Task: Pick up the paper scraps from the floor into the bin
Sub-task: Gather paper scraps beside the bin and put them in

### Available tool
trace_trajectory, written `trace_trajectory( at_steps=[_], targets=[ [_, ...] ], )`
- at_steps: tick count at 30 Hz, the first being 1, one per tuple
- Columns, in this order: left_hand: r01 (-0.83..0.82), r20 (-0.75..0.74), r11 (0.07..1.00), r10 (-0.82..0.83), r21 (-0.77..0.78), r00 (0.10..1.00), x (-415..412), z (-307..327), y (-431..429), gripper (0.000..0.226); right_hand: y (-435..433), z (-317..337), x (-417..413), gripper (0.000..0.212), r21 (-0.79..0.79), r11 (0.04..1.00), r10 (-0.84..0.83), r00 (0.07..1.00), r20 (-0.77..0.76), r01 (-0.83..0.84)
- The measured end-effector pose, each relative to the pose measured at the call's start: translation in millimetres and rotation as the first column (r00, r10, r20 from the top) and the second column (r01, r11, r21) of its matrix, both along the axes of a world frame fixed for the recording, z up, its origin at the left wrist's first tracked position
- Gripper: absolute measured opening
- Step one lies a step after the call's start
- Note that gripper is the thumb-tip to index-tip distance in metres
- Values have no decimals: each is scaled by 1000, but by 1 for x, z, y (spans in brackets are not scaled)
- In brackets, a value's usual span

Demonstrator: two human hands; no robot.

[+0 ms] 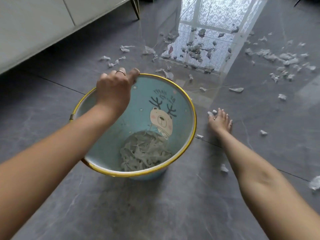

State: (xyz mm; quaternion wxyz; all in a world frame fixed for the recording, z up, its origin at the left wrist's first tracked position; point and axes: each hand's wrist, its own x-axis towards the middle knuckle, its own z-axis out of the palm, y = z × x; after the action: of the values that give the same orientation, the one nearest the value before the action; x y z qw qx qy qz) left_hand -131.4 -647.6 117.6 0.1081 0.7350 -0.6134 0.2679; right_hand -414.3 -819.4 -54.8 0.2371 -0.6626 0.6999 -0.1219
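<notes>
The left hand (113, 91) was clamped on the gold rim of the blue bin (183, 108), which held a heap of scraps (145, 151). The right hand (220, 119) reached down, fingers loosely spread, touching a white scrap (212, 112) on the glossy grey tiled floor (155, 205). More crumpled paper scraps (284, 60) lay scattered beyond, near a pale cabinet (34, 23).

Floor (155, 205): dark grey glossy stone-look tiles, thin grout lines, faint pale veining. Bright window reflection (207, 32) with a scroll-patterned curtain top centre, runs down the tiles. Pale grey-white cabinet (34, 23) top left, raised on a thin brass-coloured leg (136, 7).
</notes>
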Motion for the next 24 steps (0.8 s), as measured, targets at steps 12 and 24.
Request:
trace_trajectory(
  at_steps=[12, 24],
  targets=[
    [6, 8, 1000, -5, -19, 1000, 1, 0, 1, 13, 79, 5, 27, 77, -247, 694, 594, 731, -336, -677],
    [28, -28, 999, -29, -33, 999, 1, 1, 1, 15, 75, 7, -11, 24, -127, 682, 558, 625, -546, -720]
  ],
)
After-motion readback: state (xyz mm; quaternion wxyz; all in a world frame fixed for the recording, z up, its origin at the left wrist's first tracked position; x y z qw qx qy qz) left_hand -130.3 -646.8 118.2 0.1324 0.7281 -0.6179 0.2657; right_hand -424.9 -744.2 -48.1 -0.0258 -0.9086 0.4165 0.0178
